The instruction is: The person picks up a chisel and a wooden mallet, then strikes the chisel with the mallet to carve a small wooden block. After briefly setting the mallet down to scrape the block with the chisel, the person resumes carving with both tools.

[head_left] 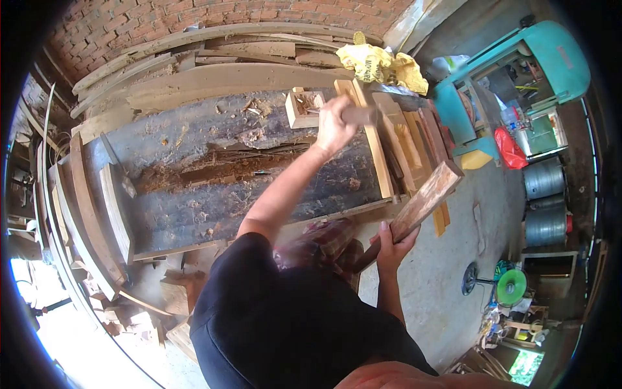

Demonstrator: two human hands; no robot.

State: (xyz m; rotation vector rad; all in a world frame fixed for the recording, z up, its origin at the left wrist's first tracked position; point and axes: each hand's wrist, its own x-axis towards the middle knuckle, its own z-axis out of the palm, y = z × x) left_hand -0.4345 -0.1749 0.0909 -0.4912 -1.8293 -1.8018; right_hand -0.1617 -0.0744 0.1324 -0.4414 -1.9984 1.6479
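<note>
My left hand (pixel 335 124) is raised over the bench end, closed round a short brown wooden piece (pixel 360 116) with a blunt end, smeared by motion. Whether it is a mallet or a handle I cannot make out. Lower down on the right, my right hand (pixel 392 245) grips a thick length of wood (pixel 427 200) that slants up and away. Its upper face is rough and lighter; the lower end is partly hidden near my body. Beside my left hand stands a small open wooden box (pixel 304 107) with shavings inside. A pale wooden strip (pixel 374 146) lies just beyond.
The dark, worn log-like bench (pixel 188 207) has a rotted hollow along it. More boards (pixel 411 146) lie at its right end, near a yellow bag (pixel 382 65). A teal machine (pixel 560 58), metal drums (pixel 544 178) and a green fan (pixel 511 287) stand on the right.
</note>
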